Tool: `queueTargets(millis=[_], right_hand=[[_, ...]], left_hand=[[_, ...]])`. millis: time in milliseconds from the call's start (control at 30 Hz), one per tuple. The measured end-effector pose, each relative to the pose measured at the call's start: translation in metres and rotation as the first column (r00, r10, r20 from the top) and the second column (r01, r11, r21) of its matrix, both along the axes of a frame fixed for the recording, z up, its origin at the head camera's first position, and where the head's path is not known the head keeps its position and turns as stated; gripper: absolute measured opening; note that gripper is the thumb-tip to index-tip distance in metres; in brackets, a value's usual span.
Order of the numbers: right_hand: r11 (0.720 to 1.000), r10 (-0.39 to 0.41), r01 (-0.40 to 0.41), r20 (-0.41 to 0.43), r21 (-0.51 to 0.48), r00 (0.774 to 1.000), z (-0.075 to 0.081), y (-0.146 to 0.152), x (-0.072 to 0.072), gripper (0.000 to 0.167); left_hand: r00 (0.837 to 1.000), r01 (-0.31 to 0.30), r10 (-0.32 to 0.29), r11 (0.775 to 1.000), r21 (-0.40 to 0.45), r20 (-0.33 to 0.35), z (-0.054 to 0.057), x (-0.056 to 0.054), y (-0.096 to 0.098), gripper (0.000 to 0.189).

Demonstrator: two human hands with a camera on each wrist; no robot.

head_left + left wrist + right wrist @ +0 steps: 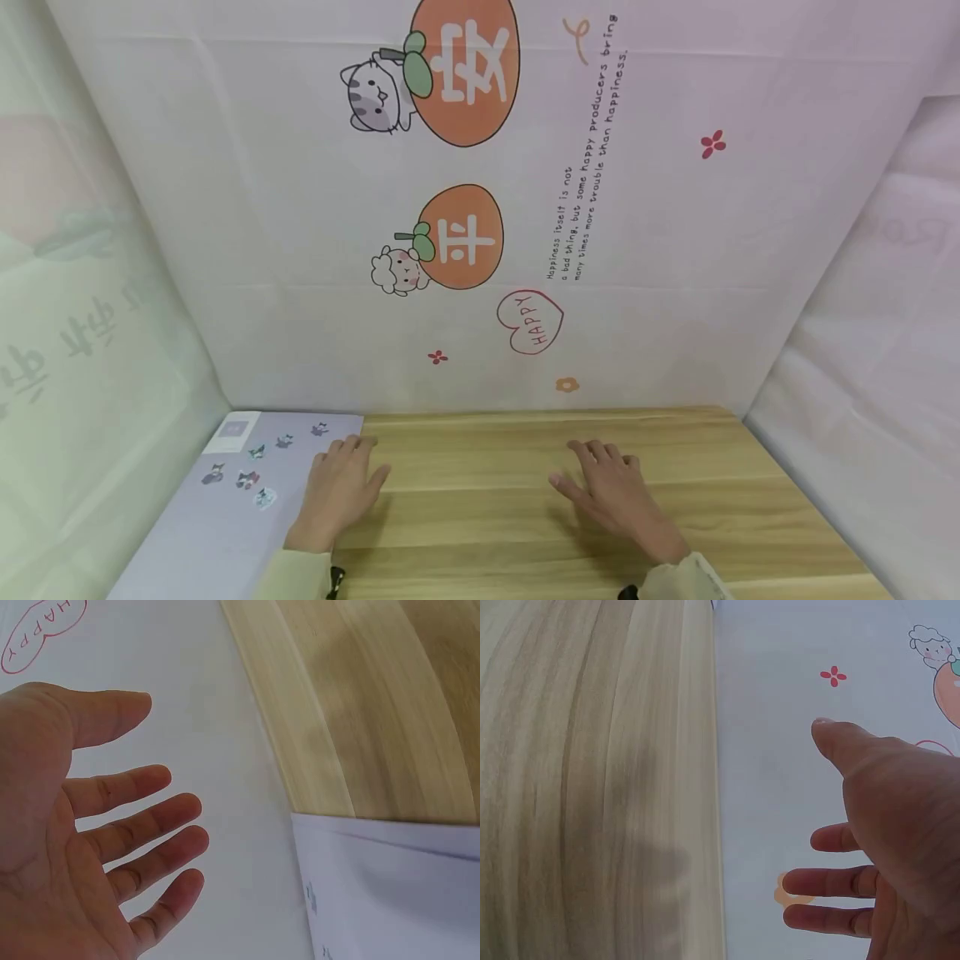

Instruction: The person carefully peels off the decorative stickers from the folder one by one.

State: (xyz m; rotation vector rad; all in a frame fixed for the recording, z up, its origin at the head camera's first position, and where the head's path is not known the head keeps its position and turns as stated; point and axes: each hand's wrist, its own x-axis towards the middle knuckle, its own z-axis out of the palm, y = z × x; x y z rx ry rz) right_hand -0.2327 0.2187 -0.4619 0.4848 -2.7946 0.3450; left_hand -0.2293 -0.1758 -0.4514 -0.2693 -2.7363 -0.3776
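My left hand is over the right edge of a pale lilac sheet with small cartoon stickers, fingers spread and nothing in its grasp. In the left wrist view the palm and fingers of that hand show relaxed and apart. My right hand is over the wooden tabletop, right of the middle, its thumb held away from the other fingers. Nothing lies between the thumb and fingers in the right wrist view. Each hand casts a soft shadow on the wood.
A white printed cloth with cartoon animals, orange fruit and lettering rises behind the table's back edge. Further cloth hangs along the left side and the right side. A whitish square label marks the lilac sheet's far left corner.
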Motion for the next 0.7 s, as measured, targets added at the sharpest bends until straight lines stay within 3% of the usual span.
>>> queueTargets(millis=[467, 700], right_hand=[[1.0, 0.02, -0.021, 0.068, 0.011, 0.997, -0.002, 0.005, 0.003, 0.06], [0.999, 0.042, -0.041, 0.1, -0.012, 0.994, -0.003, 0.008, 0.009, 0.045]], left_hand=[[0.997, -0.055, 0.053, 0.998, 0.03, 0.06, 0.002, 0.005, -0.034, 0.049], [0.997, -0.073, 0.073, 0.997, 0.03, 0.017, 0.001, 0.007, -0.052, 0.05]])
